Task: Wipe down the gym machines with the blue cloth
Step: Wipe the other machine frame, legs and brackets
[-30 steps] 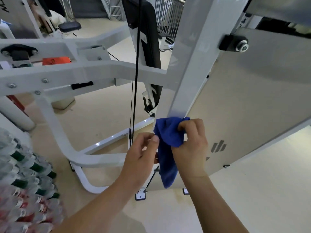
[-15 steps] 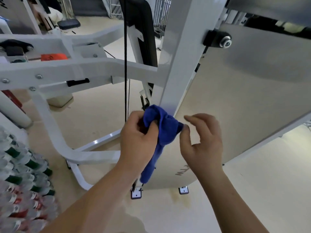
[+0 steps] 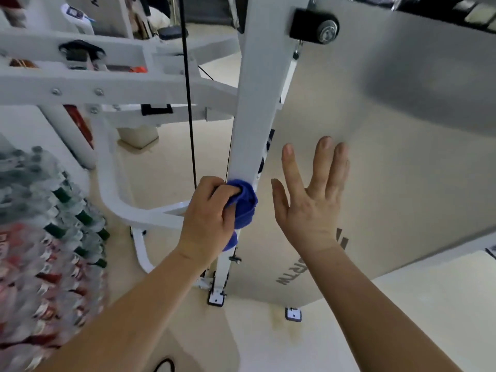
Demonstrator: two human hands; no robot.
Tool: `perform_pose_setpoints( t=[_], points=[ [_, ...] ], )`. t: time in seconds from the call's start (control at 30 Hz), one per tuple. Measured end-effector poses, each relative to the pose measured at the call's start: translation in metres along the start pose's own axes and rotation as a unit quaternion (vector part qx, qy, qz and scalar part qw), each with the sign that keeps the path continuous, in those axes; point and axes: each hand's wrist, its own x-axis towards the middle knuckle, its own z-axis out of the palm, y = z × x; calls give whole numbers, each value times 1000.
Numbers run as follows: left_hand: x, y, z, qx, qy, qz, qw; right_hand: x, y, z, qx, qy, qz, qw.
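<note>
Grey sheet-metal makes up the big shroud panel, which fills the space right of the white upright post; near its lower edge it carries dark lettering, seen upside down and only partly legible, reading roughly "RTW", with a small slanted-bar logo beside it. Left of the post, white frame beams run across, and a black cable hangs down just beside the post. Further left lies a blurred stack of shrink-wrapped bottles. The right hand is spread flat, fingers released, over the panel just right of the post. The left hand is clenched round the blue cloth, pressing it against the post's lower part.
</note>
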Motion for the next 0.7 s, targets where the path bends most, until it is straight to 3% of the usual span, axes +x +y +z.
perform_pose_setpoints(
  t=[0.1,0.17,0.33,0.4,0.47,0.6,0.7],
  points=[
    [28,27,-10,-6,113,-12,993,-2,3,5,8,7,2,1000],
    [27,27,-2,1,140,-19,990,-4,6,7,1,6,-6,1000],
    [-39,1,33,-49,17,-199,979,-4,8,9,-24,7,-14,1000],
    [-39,3,33,-66,21,-237,969,-5,9,11,-33,6,-21,999],
    [-22,16,23,-69,66,-217,971,-5,11,12,-36,8,-27,999],
    [10,34,9,-42,174,-101,979,-13,5,7,26,1,-17,1000],
    [-12,13,29,-23,129,-83,988,-31,0,11,61,-37,-33,997]
  ],
)
